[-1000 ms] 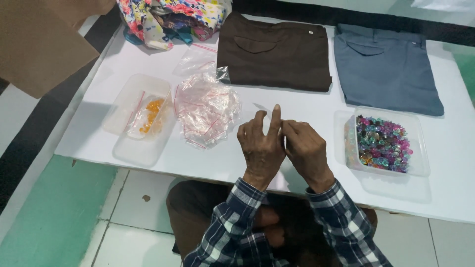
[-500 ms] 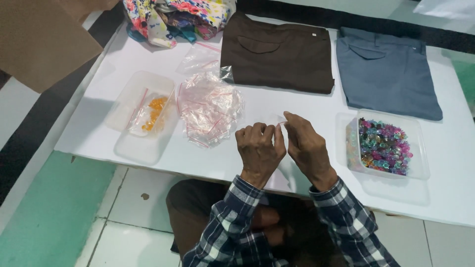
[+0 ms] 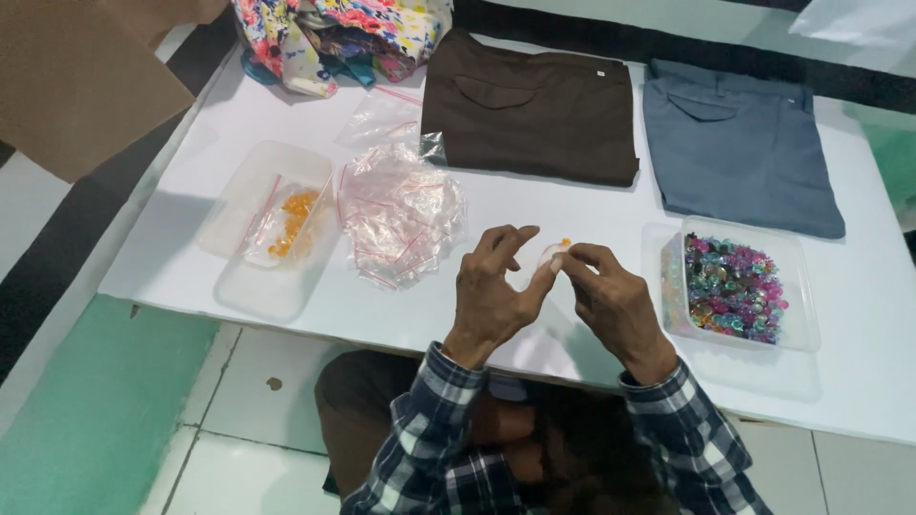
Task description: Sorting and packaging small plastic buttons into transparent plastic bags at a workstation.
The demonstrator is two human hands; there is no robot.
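Both hands are up over the near edge of the worktop (image 3: 592,215). Left hand (image 3: 491,296) and right hand (image 3: 611,305) meet fingertip to fingertip, fingers narrow, pinching a small clear bag (image 3: 551,256) between them. An orange bead (image 3: 565,242) sits at the bag's top, on the right-hand side. Bead tray (image 3: 792,286) is just beside the right hand; the bag pile (image 3: 401,215) is beyond the left. Orange-bead tray (image 3: 277,224) is well left. Folded brown garment (image 3: 534,110) and grey garment (image 3: 739,143) lie farthest.

Bright, even overhead light, soft shadows, slight blur throughout.
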